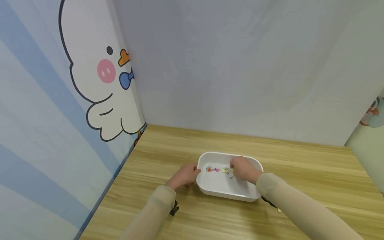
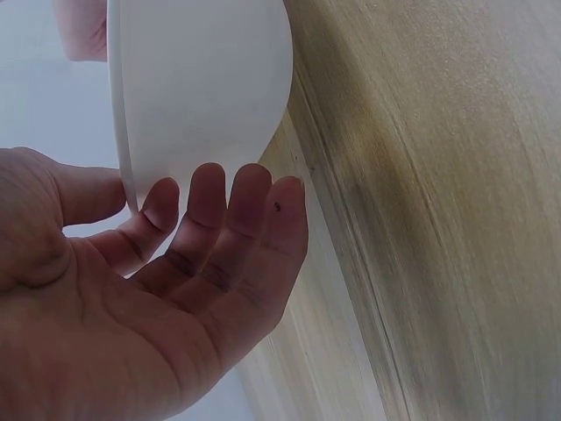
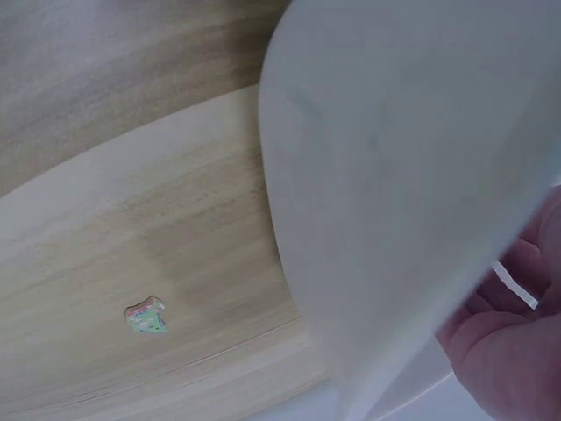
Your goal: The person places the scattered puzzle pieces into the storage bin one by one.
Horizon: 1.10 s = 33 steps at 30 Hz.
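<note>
A white tray (image 1: 222, 191) holds several small colourful flat pieces in a row, among them a red-green one (image 1: 208, 169), a pink one (image 1: 216, 170) and a yellow one (image 1: 225, 170). My left hand (image 1: 187, 174) grips the tray's left rim; in the left wrist view the thumb of this hand (image 2: 131, 272) is at the rim, fingers curved against the outer wall. Inside the tray, my right hand (image 1: 243, 168) pinches a small yellowish piece (image 1: 232, 172). A thin white edge (image 3: 515, 285) shows among the right fingers in the right wrist view, the tray wall hiding part of the hand.
Another small colourful piece (image 3: 145, 315) lies on the wooden table (image 1: 168, 143) outside the tray, near my right forearm. A pale grey curtain (image 1: 240, 66) hangs behind the table, and a blue-and-white cloth with a cartoon bird (image 1: 90, 50) is at the left.
</note>
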Each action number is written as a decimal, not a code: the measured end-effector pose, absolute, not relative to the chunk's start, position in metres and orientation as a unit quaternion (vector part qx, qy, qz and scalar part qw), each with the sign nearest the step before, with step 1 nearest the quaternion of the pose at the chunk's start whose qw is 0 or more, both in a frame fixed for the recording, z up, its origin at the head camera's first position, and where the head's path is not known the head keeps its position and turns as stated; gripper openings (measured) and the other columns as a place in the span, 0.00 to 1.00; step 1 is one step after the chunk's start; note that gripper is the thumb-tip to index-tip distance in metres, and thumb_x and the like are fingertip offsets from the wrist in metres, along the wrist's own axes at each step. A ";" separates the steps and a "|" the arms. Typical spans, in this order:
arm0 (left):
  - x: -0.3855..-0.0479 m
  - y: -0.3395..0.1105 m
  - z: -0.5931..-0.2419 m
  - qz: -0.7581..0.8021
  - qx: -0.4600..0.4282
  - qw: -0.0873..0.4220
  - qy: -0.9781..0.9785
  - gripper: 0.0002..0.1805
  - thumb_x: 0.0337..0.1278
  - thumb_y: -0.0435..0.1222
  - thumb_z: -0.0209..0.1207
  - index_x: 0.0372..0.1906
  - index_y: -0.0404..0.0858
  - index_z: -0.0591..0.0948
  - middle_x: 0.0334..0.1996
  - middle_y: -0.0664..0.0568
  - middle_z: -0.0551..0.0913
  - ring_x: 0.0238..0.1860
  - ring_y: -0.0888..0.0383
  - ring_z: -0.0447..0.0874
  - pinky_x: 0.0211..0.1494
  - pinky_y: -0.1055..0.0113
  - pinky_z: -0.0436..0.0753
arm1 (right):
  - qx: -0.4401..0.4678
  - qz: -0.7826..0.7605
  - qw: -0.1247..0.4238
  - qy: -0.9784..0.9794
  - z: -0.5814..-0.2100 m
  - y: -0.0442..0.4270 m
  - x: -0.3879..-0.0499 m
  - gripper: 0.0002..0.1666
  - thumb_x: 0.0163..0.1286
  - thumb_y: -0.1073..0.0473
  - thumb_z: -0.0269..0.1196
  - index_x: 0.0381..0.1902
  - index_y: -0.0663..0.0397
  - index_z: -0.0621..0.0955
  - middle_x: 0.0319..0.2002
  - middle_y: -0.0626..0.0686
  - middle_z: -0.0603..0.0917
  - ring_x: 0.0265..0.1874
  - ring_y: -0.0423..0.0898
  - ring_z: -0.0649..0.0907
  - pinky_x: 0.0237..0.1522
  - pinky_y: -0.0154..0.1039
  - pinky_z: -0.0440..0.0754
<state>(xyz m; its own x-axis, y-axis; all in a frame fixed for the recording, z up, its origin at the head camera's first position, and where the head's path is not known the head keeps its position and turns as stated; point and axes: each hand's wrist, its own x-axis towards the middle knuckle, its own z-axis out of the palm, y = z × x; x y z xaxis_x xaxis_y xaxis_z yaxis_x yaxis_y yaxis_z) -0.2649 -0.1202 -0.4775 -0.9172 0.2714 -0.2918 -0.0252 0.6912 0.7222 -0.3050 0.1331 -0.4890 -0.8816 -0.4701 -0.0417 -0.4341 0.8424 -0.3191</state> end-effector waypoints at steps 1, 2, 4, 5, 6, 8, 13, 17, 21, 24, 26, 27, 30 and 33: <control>-0.265 -0.120 -0.477 0.386 0.069 0.191 0.900 0.12 0.72 0.39 0.48 0.40 0.33 0.75 0.23 0.47 0.76 0.24 0.53 0.76 0.28 0.55 0.81 | -0.235 -0.153 0.061 0.958 -0.489 0.133 -0.305 0.13 0.48 0.77 0.62 0.34 0.66 0.83 0.33 0.57 0.83 0.36 0.54 0.81 0.45 0.49 0.78; -0.265 -0.120 -0.477 0.387 0.070 0.191 0.899 0.12 0.72 0.39 0.48 0.40 0.33 0.75 0.23 0.47 0.76 0.24 0.52 0.76 0.28 0.54 0.81 | -0.234 -0.153 0.063 0.958 -0.489 0.133 -0.304 0.13 0.48 0.77 0.62 0.34 0.67 0.83 0.33 0.58 0.83 0.36 0.55 0.81 0.45 0.50 0.78; -0.265 -0.120 -0.476 0.386 0.072 0.191 0.900 0.12 0.72 0.39 0.48 0.41 0.33 0.75 0.23 0.47 0.76 0.24 0.52 0.76 0.28 0.54 0.81 | -0.231 -0.154 0.066 0.958 -0.488 0.132 -0.304 0.13 0.48 0.78 0.62 0.34 0.67 0.83 0.33 0.58 0.83 0.36 0.54 0.81 0.44 0.49 0.79; -0.265 -0.120 -0.476 0.385 0.073 0.190 0.900 0.12 0.72 0.39 0.48 0.41 0.33 0.75 0.23 0.47 0.76 0.24 0.52 0.76 0.28 0.54 0.81 | -0.230 -0.155 0.067 0.958 -0.488 0.132 -0.304 0.13 0.48 0.78 0.61 0.34 0.67 0.83 0.32 0.57 0.83 0.34 0.53 0.81 0.42 0.48 0.79; -0.265 -0.120 -0.475 0.387 0.073 0.190 0.899 0.12 0.72 0.39 0.48 0.41 0.33 0.75 0.23 0.47 0.76 0.24 0.51 0.76 0.28 0.54 0.81 | -0.231 -0.155 0.066 0.958 -0.488 0.132 -0.304 0.13 0.47 0.78 0.61 0.33 0.67 0.83 0.31 0.57 0.82 0.33 0.52 0.80 0.41 0.47 0.79; -0.265 -0.120 -0.475 0.387 0.074 0.189 0.899 0.12 0.72 0.38 0.48 0.41 0.33 0.76 0.22 0.47 0.76 0.23 0.51 0.76 0.28 0.54 0.81 | -0.234 -0.156 0.062 0.958 -0.487 0.131 -0.304 0.12 0.47 0.78 0.61 0.32 0.67 0.83 0.29 0.55 0.81 0.30 0.49 0.79 0.38 0.46 0.80; -0.265 -0.119 -0.475 0.384 0.073 0.187 0.901 0.12 0.72 0.39 0.48 0.38 0.34 0.75 0.21 0.47 0.76 0.22 0.52 0.76 0.27 0.55 0.81 | -0.235 -0.153 0.058 0.958 -0.488 0.131 -0.303 0.14 0.50 0.78 0.61 0.36 0.69 0.83 0.33 0.58 0.81 0.34 0.52 0.80 0.42 0.48 0.79; -0.265 -0.120 -0.475 0.385 0.070 0.187 0.901 0.12 0.71 0.39 0.48 0.36 0.34 0.75 0.21 0.47 0.76 0.22 0.51 0.76 0.27 0.55 0.81 | -0.232 -0.153 0.060 0.959 -0.489 0.131 -0.302 0.15 0.51 0.78 0.61 0.40 0.70 0.82 0.37 0.61 0.82 0.40 0.57 0.81 0.47 0.50 0.78; -0.264 -0.121 -0.476 0.385 0.071 0.186 0.901 0.12 0.71 0.39 0.48 0.37 0.34 0.75 0.21 0.47 0.76 0.22 0.51 0.76 0.26 0.56 0.81 | -0.250 -0.146 0.047 0.956 -0.490 0.130 -0.301 0.14 0.50 0.78 0.62 0.38 0.70 0.82 0.35 0.60 0.82 0.38 0.56 0.81 0.45 0.50 0.78; -0.264 -0.119 -0.476 0.387 0.074 0.187 0.900 0.12 0.71 0.39 0.48 0.38 0.34 0.75 0.21 0.47 0.76 0.22 0.52 0.76 0.26 0.56 0.81 | -0.267 -0.140 0.034 0.953 -0.488 0.133 -0.298 0.14 0.47 0.78 0.62 0.36 0.70 0.82 0.33 0.60 0.82 0.36 0.56 0.81 0.44 0.50 0.78; -0.263 -0.118 -0.477 0.389 0.073 0.190 0.899 0.12 0.72 0.38 0.48 0.38 0.33 0.75 0.22 0.47 0.76 0.22 0.52 0.76 0.27 0.56 0.81 | -0.268 -0.143 0.039 0.952 -0.486 0.135 -0.297 0.14 0.49 0.78 0.62 0.37 0.71 0.82 0.34 0.61 0.82 0.37 0.58 0.81 0.46 0.51 0.77; -0.263 -0.118 -0.477 0.390 0.072 0.190 0.898 0.12 0.72 0.38 0.48 0.39 0.33 0.75 0.22 0.47 0.76 0.23 0.52 0.76 0.27 0.56 0.81 | -0.265 -0.146 0.045 0.952 -0.483 0.136 -0.296 0.14 0.50 0.78 0.61 0.38 0.71 0.82 0.35 0.61 0.82 0.39 0.58 0.81 0.48 0.52 0.76; -0.263 -0.118 -0.476 0.391 0.067 0.188 0.898 0.11 0.71 0.38 0.48 0.40 0.32 0.75 0.23 0.47 0.75 0.24 0.52 0.76 0.27 0.56 0.81 | -0.240 -0.154 0.067 0.956 -0.476 0.140 -0.295 0.15 0.55 0.77 0.61 0.42 0.70 0.81 0.40 0.61 0.82 0.44 0.60 0.79 0.51 0.54 0.73; -0.263 -0.119 -0.476 0.394 0.061 0.188 0.897 0.12 0.71 0.38 0.48 0.41 0.32 0.75 0.23 0.47 0.75 0.25 0.50 0.77 0.27 0.56 0.81 | -0.230 -0.155 0.067 0.958 -0.466 0.146 -0.294 0.15 0.56 0.76 0.63 0.44 0.68 0.81 0.41 0.61 0.82 0.45 0.59 0.79 0.49 0.53 0.75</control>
<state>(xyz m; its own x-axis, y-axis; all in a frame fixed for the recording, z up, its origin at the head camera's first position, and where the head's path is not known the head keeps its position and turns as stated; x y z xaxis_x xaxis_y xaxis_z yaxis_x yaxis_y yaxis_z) -0.2626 -0.1188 -0.4759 -0.9216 0.2574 -0.2904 -0.0399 0.6815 0.7307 -0.2941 0.1461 -0.4659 -0.8851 -0.4619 -0.0578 -0.4201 0.8460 -0.3283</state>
